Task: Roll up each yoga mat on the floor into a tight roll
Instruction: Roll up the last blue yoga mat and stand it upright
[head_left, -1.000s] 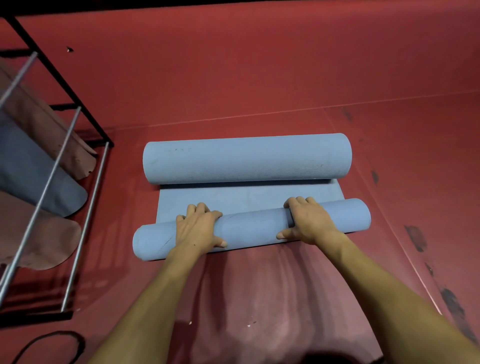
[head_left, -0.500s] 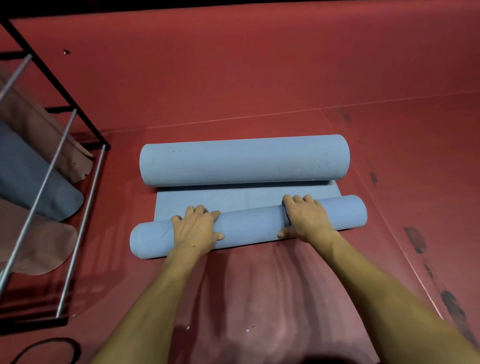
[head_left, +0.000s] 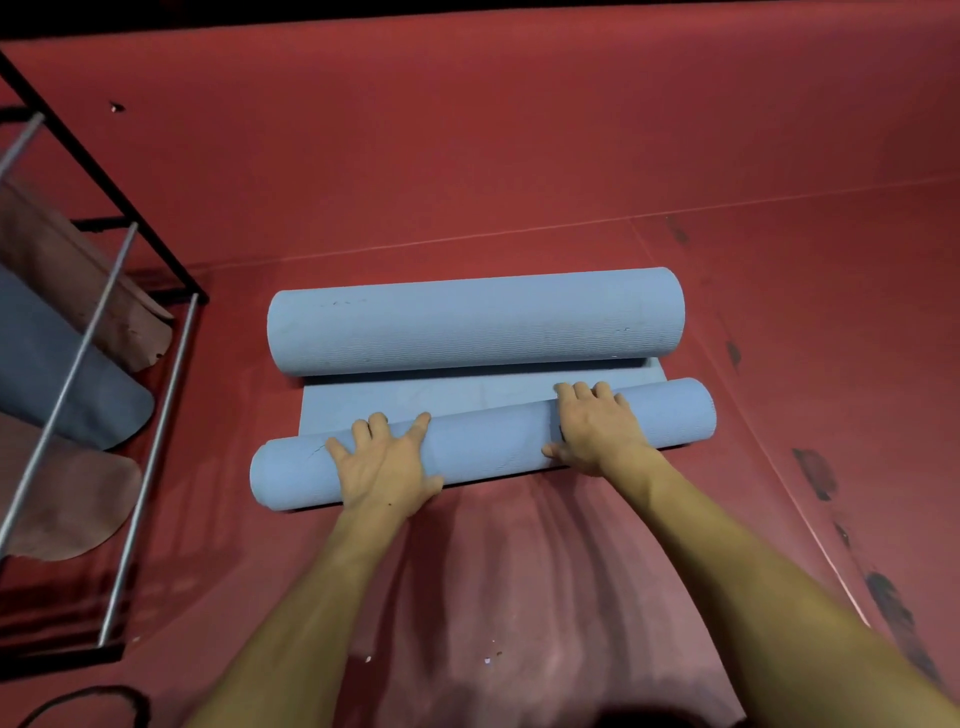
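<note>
Your left hand (head_left: 387, 465) and right hand (head_left: 597, 428) are pressed flat-ish on the near blue roll (head_left: 483, 444) at frame centre, with just a short flat strip (head_left: 415, 397) left before the finished-looking roll (head_left: 475, 322) behind.

The rack (head_left: 156, 270) and the mats (head_left: 67, 353) on it run off the left edge. A dark cable (head_left: 88, 699) is cut by the bottom edge. Both hands' palms are hidden against the near roll (head_left: 488, 441).
</note>
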